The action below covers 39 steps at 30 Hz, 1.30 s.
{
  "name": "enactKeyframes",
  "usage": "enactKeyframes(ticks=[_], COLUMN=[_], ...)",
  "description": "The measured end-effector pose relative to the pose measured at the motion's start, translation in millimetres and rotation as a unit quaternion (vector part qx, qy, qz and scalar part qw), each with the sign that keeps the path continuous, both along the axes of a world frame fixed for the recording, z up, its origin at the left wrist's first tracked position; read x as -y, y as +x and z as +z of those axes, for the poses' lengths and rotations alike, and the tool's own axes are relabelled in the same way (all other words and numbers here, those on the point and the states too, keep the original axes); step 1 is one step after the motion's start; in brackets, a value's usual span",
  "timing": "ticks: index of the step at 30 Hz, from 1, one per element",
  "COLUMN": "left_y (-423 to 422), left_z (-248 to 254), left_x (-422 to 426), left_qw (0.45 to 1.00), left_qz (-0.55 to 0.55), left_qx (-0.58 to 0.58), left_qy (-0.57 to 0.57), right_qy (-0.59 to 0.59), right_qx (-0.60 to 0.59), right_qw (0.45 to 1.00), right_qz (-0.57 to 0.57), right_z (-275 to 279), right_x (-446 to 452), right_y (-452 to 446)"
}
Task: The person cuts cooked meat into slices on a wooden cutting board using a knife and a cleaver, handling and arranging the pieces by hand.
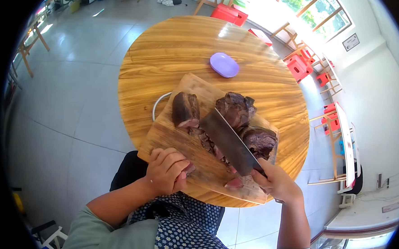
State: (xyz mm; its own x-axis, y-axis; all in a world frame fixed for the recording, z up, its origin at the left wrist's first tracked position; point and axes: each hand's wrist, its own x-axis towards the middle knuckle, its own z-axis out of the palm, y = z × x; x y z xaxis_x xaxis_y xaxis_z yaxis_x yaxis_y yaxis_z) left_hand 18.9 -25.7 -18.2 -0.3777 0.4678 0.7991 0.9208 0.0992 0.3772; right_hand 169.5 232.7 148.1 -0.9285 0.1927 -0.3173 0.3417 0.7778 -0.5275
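A wooden cutting board (162,140) lies on the round wooden table. My right hand (275,180) is closed round the handle of a broad cleaver (230,142), whose blade points up and left over the board. Near the board's lower left, my left hand (166,170) is closed on a piece of meat (189,168), partly hidden by the fingers. Beyond the blade sit a dark chunk of meat (185,109), a larger dark piece (235,108) and a third chunk (259,140). Cut bits lie along the blade, and a pink slice (234,183) rests near the front edge.
A purple plate (224,65) stands on the far part of the table (167,46). A white ring-shaped edge shows left of the board. Red stools (229,14) and white-topped tables (347,136) stand beyond, at the back and right.
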Motion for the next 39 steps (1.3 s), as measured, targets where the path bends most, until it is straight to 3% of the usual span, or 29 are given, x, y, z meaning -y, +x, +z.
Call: enactKeyframes(ticks=[2,3,5,9,12,14,16,18,20,22,24,27,28,30,37,39], left_y=[0,0,0,-3,4,16,39,58,66,71,73,68,65,64,87,90], left_z=[2,3,4,13,31,43,52,51,44,33,26,25,26,30,15,15], left_x=[0,1,1,-2,-12,-14,-27,-41,-54,-66,-71,-74,-74,-71,-59,-57], left_qw=[1.000,1.000,0.999,0.997,0.992,0.990,0.990,0.980,0.974,0.966,0.962,0.957,0.954,0.956,0.972,0.973], left_qz=[0.001,0.002,0.004,0.012,0.029,0.032,0.005,-0.132,-0.147,-0.173,-0.188,-0.203,-0.211,-0.193,-0.134,-0.132], left_qx=[-0.001,-0.004,-0.014,-0.031,-0.014,-0.036,-0.044,-0.005,-0.016,-0.034,-0.031,-0.039,-0.052,-0.077,-0.069,-0.059], left_qy=[-0.022,-0.021,-0.039,-0.069,-0.121,-0.129,-0.131,-0.152,-0.173,-0.190,-0.194,-0.204,-0.208,-0.207,-0.177,-0.181], right_qy=[-0.125,-0.124,-0.263,-0.326,-0.394,-0.404,-0.415,-0.423,-0.414,-0.332,-0.309,-0.137,-0.142,-0.061,0.008,0.011], right_qx=[0.064,0.060,-0.020,-0.140,-0.261,-0.280,-0.289,-0.312,-0.322,-0.307,-0.299,-0.142,-0.145,-0.131,-0.037,-0.057], right_qw=[0.984,0.985,0.954,0.912,0.835,0.813,0.798,0.792,0.784,0.831,0.837,0.937,0.936,0.979,0.999,0.998], right_qz=[-0.106,-0.105,-0.139,-0.205,-0.283,-0.313,-0.328,-0.311,-0.331,-0.323,-0.338,-0.289,-0.287,-0.147,-0.026,0.000], right_z=[3,2,-7,-33,-66,-78,-83,-89,-87,-83,-72,-45,-39,-31,-14,-19], right_x=[-1,-3,-7,-1,5,13,19,23,28,26,25,18,15,10,-15,-23], right_y=[0,3,14,38,58,68,81,92,102,117,134,151,153,155,147,144])
